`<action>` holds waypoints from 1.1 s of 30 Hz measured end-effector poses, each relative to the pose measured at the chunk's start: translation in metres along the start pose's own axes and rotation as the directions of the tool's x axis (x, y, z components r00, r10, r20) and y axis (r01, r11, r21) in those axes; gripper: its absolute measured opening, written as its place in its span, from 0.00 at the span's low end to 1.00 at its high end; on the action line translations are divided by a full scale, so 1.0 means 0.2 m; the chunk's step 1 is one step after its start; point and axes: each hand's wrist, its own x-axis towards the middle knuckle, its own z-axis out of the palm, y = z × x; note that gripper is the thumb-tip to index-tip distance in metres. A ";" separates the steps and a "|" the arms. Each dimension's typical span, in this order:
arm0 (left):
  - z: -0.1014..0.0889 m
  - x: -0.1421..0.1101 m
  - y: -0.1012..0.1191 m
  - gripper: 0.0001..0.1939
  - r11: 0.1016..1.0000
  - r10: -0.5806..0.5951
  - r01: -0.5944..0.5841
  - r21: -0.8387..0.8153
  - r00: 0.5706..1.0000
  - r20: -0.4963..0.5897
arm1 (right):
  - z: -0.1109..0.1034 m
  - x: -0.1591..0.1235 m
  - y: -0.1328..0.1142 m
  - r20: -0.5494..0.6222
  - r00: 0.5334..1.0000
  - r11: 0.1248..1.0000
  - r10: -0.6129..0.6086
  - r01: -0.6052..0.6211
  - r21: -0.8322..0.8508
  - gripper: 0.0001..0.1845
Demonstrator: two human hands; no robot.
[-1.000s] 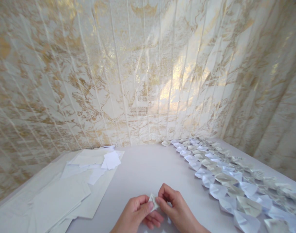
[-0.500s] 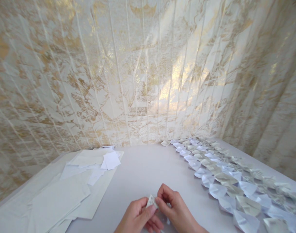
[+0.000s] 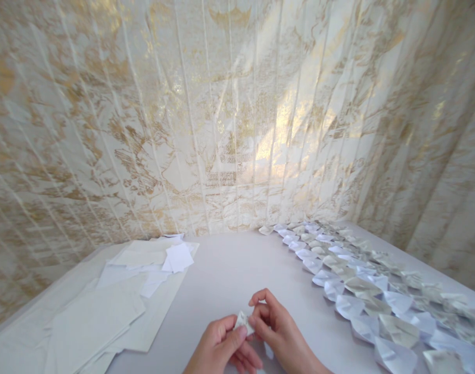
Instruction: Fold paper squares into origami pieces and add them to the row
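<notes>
A small folded piece of paper (image 3: 243,323), greyish white and pointed at the top, is held low over the table near its front edge. My left hand (image 3: 224,343) pinches it between thumb and forefinger, with the other fingers curled below. At its right side, my right hand (image 3: 274,332) grips the edge with thumb and a bent finger while the forefinger is lifted and arched above. A small white scrap (image 3: 268,351), partly hidden by the right hand, shows under the wrists.
Loose sheets of paper (image 3: 93,317) lie stacked at left, with small white squares (image 3: 179,257) on top. Rows of folded paper pieces (image 3: 348,306) cover the right side of the white table (image 3: 225,270). A patterned curtain (image 3: 229,130) hangs behind.
My right forefinger has lifted away from the folded paper and straightened upward somewhat. The left hand keeps its pinch, with the paper turned slightly.
</notes>
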 end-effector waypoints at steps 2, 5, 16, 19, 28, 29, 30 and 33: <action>0.00 0.00 0.01 0.27 1.000 0.002 -0.002 -0.027 1.000 0.011 | 0.00 0.00 0.01 0.012 1.000 0.997 0.001 -0.002 0.077 0.20; 0.01 0.00 0.01 0.27 0.999 0.016 -0.014 -0.049 0.999 0.031 | 0.00 0.01 0.02 0.019 1.000 0.987 0.010 -0.013 0.159 0.24; -0.01 0.01 -0.02 0.29 1.000 -0.003 0.001 0.026 0.998 0.055 | -0.02 -0.02 -0.02 0.181 0.983 0.998 -0.041 0.030 0.063 0.23; -0.02 0.03 -0.03 0.29 1.000 0.020 -0.019 -0.009 0.996 0.083 | -0.02 -0.01 -0.01 0.157 0.987 0.994 -0.017 -0.001 0.113 0.22; -0.05 -0.02 0.08 0.25 0.986 -0.059 0.091 -0.142 0.974 0.218 | -0.02 0.00 0.00 0.094 0.996 0.965 -0.001 -0.023 0.262 0.20; -0.05 -0.02 0.09 0.24 0.984 -0.063 0.095 -0.148 0.976 0.210 | -0.02 0.00 0.00 0.085 0.996 0.967 0.000 -0.021 0.252 0.20; -0.05 -0.02 0.09 0.23 0.983 -0.062 0.095 -0.155 0.977 0.205 | -0.02 -0.01 -0.01 0.069 0.998 0.972 0.007 -0.023 0.236 0.21; -0.06 0.00 0.07 0.24 0.991 0.027 -0.003 -0.136 0.985 0.172 | -0.03 0.00 -0.04 0.003 0.999 0.989 0.035 -0.035 0.142 0.24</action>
